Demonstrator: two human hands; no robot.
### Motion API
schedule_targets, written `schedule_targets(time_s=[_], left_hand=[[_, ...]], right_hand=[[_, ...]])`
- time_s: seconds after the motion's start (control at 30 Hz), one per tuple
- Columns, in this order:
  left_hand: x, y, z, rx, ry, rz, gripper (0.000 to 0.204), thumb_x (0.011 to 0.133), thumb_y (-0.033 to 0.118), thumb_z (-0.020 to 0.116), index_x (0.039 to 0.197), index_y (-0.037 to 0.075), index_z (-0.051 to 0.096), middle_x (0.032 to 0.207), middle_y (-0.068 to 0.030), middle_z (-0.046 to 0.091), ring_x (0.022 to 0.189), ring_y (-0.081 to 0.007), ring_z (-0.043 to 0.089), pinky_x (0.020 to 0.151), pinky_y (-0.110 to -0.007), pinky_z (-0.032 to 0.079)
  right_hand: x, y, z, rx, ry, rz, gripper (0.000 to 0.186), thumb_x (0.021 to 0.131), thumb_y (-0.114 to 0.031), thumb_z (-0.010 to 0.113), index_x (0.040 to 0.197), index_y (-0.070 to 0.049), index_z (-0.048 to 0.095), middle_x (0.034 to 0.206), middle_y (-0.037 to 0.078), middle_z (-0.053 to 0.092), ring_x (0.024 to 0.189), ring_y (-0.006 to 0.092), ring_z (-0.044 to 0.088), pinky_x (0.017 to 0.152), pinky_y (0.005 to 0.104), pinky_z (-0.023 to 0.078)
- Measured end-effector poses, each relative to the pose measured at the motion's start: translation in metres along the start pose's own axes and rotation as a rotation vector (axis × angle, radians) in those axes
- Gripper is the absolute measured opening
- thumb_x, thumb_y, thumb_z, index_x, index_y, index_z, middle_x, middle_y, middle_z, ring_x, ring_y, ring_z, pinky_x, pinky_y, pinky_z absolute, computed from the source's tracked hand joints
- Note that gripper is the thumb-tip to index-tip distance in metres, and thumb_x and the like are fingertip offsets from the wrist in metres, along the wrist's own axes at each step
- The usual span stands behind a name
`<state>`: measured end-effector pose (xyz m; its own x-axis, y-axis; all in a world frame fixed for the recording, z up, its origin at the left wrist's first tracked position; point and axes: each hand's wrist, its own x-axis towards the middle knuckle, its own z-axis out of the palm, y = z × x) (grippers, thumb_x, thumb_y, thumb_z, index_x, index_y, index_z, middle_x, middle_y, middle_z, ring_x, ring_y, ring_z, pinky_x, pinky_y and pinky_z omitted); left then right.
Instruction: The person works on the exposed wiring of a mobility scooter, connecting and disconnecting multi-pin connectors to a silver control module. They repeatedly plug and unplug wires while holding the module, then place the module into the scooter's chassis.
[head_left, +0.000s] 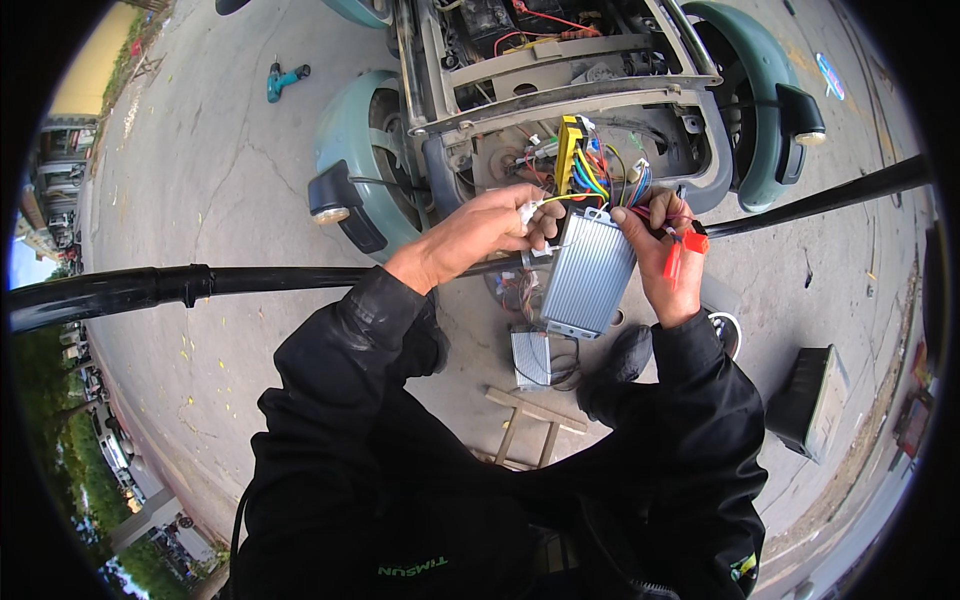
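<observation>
Fingers of the left hand (pixel 490 226) pinch a white plug (pixel 528 212). The right hand (pixel 652 254) grips wires (pixel 643 180) at one o'clock from the silver controller (pixel 590 272).

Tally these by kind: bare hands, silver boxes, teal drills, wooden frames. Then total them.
Bare hands: 2 (left hand, right hand)
Silver boxes: 2 (larger silver box, smaller silver box)
Teal drill: 1
Wooden frame: 1
Total: 6

a black zip jacket (pixel 500 530) with green lettering (pixel 413 568) is worn with dark shoes (pixel 630 352).
</observation>
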<state>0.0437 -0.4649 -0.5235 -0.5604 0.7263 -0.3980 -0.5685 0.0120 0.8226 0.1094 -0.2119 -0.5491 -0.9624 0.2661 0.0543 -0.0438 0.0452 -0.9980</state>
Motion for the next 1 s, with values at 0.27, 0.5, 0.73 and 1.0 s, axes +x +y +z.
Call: schedule_targets(time_s=[0.27,0.5,0.73,1.0], left_hand=[[-0.023,0.022,0.026,0.674,0.155,0.135,0.032,0.108,0.022,0.058,0.129,-0.002,0.062,0.093,-0.0044,0.069,0.077,-0.0113,0.064,0.073,-0.028,0.055],[-0.036,0.021,0.038,0.412,0.056,0.161,0.037,0.11,0.023,0.054,0.136,-0.003,0.061,0.091,-0.0029,0.065,0.078,-0.0105,0.063,0.071,-0.028,0.055],[-0.026,0.004,0.055,0.23,0.04,0.093,0.038,0.111,0.023,0.051,0.133,-0.004,0.066,0.094,-0.003,0.066,0.081,-0.0099,0.065,0.071,-0.027,0.058],[-0.022,0.001,0.061,-0.003,0.022,-0.065,0.04,0.104,0.022,0.06,0.131,-0.006,0.067,0.097,-0.007,0.07,0.083,-0.0137,0.068,0.072,-0.027,0.059]], right_hand=[[0.001,0.0,0.0,-0.015,-0.006,-0.007,0.047,0.084,0.004,0.084,0.08,-0.01,0.039,0.084,-0.001,0.052,0.08,0.0091,0.049,0.077,0.025,0.047],[0.001,-0.004,0.006,0.07,0.03,0.013,0.046,0.085,0.005,0.084,0.08,-0.009,0.04,0.085,-0.002,0.053,0.082,0.0083,0.051,0.077,0.0243,0.049],[0.001,-0.009,0.006,0.01,0.002,0.043,0.05,0.086,0.0,0.085,0.079,-0.012,0.037,0.09,-0.001,0.05,0.083,0.0078,0.045,0.08,0.0222,0.043],[0.002,-0.005,0.009,-0.044,0.055,-0.053,0.044,0.084,0.001,0.085,0.079,-0.007,0.042,0.077,-0.001,0.05,0.075,0.0088,0.045,0.068,0.0253,0.045]])
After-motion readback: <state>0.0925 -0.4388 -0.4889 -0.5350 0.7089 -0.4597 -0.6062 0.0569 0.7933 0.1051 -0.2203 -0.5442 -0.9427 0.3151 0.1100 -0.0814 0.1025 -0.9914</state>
